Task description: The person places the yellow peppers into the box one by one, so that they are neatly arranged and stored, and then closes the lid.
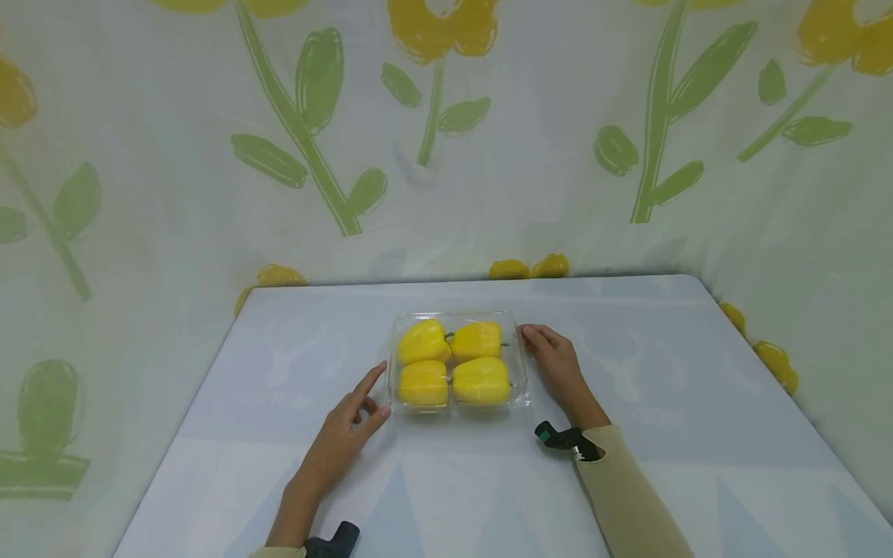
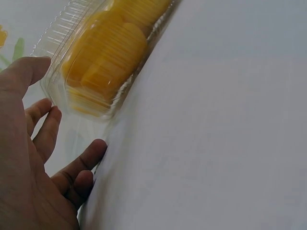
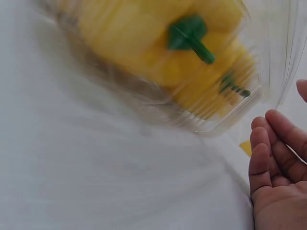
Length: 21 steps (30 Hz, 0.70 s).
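White table (image 1: pixel 698 434) before flower-print backdrop: clear clamshell box (image 1: pixel 519 391) of four yellow peppers (image 1: pixel 453 363) sits between left hand (image 1: pixel 345 434) and right hand (image 1: pixel 554 364), both spread, ungripping; advisable to close evenly on opposite sides.

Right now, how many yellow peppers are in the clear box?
4, in a two-by-two block inside the clear box: back left, back right, front left, front right. None seem hidden.

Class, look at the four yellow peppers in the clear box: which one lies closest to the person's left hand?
The front-left pepper: it sits in the box corner beside the left hand, unlike the other three.
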Each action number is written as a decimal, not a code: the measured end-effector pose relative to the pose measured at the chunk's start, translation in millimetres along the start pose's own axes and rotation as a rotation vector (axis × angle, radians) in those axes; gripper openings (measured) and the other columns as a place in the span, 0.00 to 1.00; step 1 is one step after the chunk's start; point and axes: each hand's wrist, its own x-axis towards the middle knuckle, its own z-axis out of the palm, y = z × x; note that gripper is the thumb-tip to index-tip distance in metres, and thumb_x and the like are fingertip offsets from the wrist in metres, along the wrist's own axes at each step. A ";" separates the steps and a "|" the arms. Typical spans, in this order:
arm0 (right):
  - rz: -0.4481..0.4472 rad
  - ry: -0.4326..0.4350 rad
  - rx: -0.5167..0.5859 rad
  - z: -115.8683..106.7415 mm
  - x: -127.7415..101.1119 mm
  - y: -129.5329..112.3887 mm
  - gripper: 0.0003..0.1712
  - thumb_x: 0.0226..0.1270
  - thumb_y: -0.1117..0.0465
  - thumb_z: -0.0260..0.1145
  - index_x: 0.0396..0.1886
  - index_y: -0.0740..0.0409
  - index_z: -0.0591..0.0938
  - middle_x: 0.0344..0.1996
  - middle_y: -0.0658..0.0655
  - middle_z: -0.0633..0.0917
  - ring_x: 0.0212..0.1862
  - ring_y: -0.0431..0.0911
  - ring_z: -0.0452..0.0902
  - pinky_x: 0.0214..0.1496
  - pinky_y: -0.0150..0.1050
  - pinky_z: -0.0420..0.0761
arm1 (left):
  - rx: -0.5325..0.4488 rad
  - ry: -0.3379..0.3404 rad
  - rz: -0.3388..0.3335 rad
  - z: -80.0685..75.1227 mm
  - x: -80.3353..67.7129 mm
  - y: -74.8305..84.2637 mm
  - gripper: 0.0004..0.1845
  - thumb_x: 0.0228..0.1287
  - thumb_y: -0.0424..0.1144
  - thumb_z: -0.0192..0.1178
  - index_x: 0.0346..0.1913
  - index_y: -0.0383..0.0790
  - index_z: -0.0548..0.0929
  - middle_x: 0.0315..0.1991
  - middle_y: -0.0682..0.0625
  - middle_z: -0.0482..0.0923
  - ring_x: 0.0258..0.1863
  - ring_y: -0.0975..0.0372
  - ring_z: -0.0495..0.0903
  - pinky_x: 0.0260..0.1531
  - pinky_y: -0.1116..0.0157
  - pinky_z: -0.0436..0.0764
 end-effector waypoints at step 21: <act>0.035 -0.088 -0.051 -13.9 -80.9 9.9 0.22 0.76 0.44 0.58 0.52 0.55 0.84 0.47 0.53 0.83 0.50 0.47 0.75 0.51 0.34 0.77 | 0.019 0.003 -0.004 1.3 0.8 0.8 0.34 0.72 0.58 0.57 0.76 0.74 0.57 0.37 0.56 0.76 0.37 0.59 0.70 0.39 0.58 0.71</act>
